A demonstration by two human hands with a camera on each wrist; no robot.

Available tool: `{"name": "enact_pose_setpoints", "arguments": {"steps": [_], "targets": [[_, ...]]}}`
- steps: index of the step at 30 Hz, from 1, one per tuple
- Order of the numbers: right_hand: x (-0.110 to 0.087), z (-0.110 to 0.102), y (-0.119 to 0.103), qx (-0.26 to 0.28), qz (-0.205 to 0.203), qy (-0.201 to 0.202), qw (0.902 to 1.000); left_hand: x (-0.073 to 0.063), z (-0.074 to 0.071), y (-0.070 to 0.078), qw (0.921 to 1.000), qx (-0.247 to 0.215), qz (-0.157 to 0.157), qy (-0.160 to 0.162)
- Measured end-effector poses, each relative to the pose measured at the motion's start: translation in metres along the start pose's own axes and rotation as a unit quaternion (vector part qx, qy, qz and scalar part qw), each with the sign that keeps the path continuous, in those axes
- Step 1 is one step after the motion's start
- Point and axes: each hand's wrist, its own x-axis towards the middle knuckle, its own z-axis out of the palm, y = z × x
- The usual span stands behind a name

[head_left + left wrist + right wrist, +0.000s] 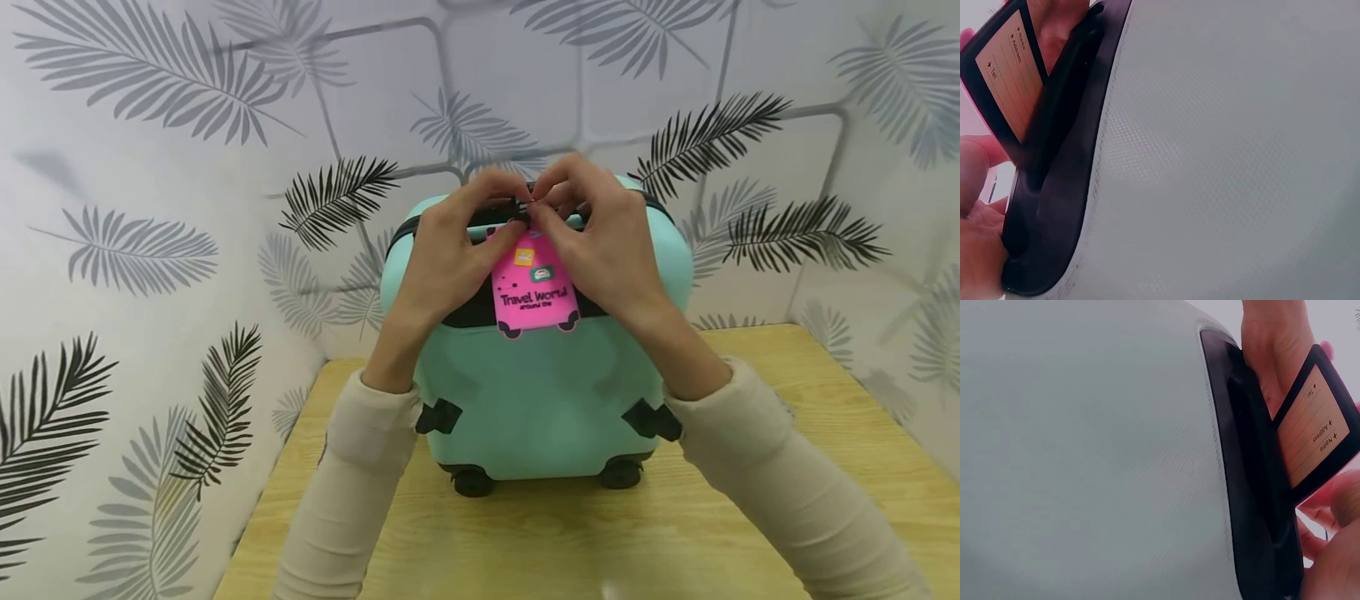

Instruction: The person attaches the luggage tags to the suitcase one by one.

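Fingertips of both hands meet at the top of a mint-green suitcase, right over its black handle. The left hand has its fingers curled in and pinching at the small black strap of a pink luggage tag; the right hand pinches the same strap from the other side, its fingers bent close against those of the left. Just below the two hands the tag hangs flat against the suitcase front (it reads "Travel World"), between the two wrists. From the left wrist view the tag's back shows a tan address card with lines for name, address and telephone, held just beside the dark handle recess; the right wrist view shows the same card from the opposite side, with fingers behind it. Below the hands, the suitcase stands upright on its small black wheels on a light wooden table, with cream sleeves reaching in along either side. Behind the hands rises a pale wall printed with grey and black palm leaves.
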Motion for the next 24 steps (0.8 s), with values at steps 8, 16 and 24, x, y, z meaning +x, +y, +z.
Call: {"name": "enact_pose_setpoints", "arguments": {"steps": [8,16,24], "targets": [[-0.0015,-0.0005,0.0046,-0.017,-0.089,-0.023,0.9956,-0.0012,-0.0009,0.0012,0.9998,0.002,-0.015,0.010],[-0.0009,-0.0001,0.0053,-0.035,-0.119,-0.019,0.9921,-0.0004,-0.0007,0.0021,0.9996,-0.001,-0.024,0.016],[-0.0041,0.0002,0.0035,-0.042,-0.084,-0.015,0.9955,0.0009,0.0028,0.0023,0.9996,0.007,-0.021,0.015]]}}
